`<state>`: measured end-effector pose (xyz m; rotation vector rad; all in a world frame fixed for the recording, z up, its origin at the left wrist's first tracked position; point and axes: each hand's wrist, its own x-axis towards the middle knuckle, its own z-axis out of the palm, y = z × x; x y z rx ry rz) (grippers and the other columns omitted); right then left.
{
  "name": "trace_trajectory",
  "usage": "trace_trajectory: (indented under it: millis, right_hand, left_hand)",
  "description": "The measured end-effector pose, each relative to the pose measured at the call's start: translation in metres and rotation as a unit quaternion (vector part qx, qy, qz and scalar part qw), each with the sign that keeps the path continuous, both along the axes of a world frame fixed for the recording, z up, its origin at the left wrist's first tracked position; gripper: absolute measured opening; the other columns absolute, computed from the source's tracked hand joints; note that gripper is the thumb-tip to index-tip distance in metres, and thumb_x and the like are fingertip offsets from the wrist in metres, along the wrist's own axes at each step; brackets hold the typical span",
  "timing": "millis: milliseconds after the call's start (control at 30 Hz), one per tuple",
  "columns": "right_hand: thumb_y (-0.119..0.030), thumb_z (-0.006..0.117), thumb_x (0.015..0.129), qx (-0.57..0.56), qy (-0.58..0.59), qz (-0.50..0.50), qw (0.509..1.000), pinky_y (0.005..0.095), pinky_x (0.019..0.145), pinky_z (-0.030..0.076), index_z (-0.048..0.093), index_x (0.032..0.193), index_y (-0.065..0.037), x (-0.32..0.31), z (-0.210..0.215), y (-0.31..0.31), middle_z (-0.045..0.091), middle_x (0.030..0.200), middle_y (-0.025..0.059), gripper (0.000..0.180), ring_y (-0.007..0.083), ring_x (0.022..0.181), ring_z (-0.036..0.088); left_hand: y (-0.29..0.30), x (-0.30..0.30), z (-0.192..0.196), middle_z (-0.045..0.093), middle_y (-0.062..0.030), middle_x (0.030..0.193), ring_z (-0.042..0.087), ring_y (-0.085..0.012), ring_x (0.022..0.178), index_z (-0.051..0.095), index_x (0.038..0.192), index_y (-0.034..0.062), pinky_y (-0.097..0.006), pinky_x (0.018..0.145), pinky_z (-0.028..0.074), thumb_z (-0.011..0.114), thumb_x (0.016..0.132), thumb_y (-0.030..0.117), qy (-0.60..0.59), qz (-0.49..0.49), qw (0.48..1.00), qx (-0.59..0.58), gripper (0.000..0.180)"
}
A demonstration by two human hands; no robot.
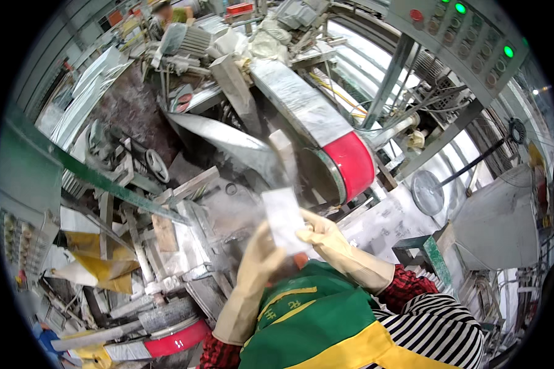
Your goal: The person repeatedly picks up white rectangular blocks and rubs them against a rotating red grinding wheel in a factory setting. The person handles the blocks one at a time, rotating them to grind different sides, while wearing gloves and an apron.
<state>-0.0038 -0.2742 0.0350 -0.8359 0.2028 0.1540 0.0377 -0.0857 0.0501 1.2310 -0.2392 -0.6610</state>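
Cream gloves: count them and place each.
2: one glove on the left hand, at the white slab; one on the right hand, pinching it. More may be hidden.

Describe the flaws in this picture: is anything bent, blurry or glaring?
In the head view, black surrounds the round image and the green bar at left bows; in that same head view, the gloved left hand looks smeared, softer than the right hand gripping the white piece; also in the head view, green lamps glow brightly.
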Motion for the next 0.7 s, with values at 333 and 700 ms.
trace_trajectory:
  millis: [333, 700]
  right_hand:
    - [0.004, 0.061, 0.082, -0.379, 0.185, -0.359, 0.833, 0.0265, 0.06, 0.053, 0.041, 0.147, -0.013, 0.123, -0.096, -0.127, 0.055, 0.081, 0.0001, 0.07, 0.0107, 0.063, 0.054]
    - [-0.008, 0.068, 0.082, -0.389, 0.226, -0.353, 0.821, 0.0309, 0.046, 0.051, 0.045, 0.137, -0.015, 0.157, -0.124, -0.159, 0.058, 0.074, 0.0075, 0.06, 0.0184, 0.051, 0.056]
  left_hand:
    - [0.086, -0.026, -0.056, 0.057, -0.0215, 0.138, 0.06, -0.0251, 0.119, 0.039, 0.15, 0.0013, -0.035, 0.099, 0.052, 0.069, 0.093, 0.006, 0.07, 0.143, 0.97, 0.184, 0.065]
    - [0.167, -0.066, -0.076, 0.055, -0.0177, 0.137, 0.063, -0.0192, 0.105, 0.035, 0.152, 0.003, -0.029, 0.092, 0.054, 0.07, 0.096, 0.022, 0.139, 0.304, 0.934, 0.125, 0.069]
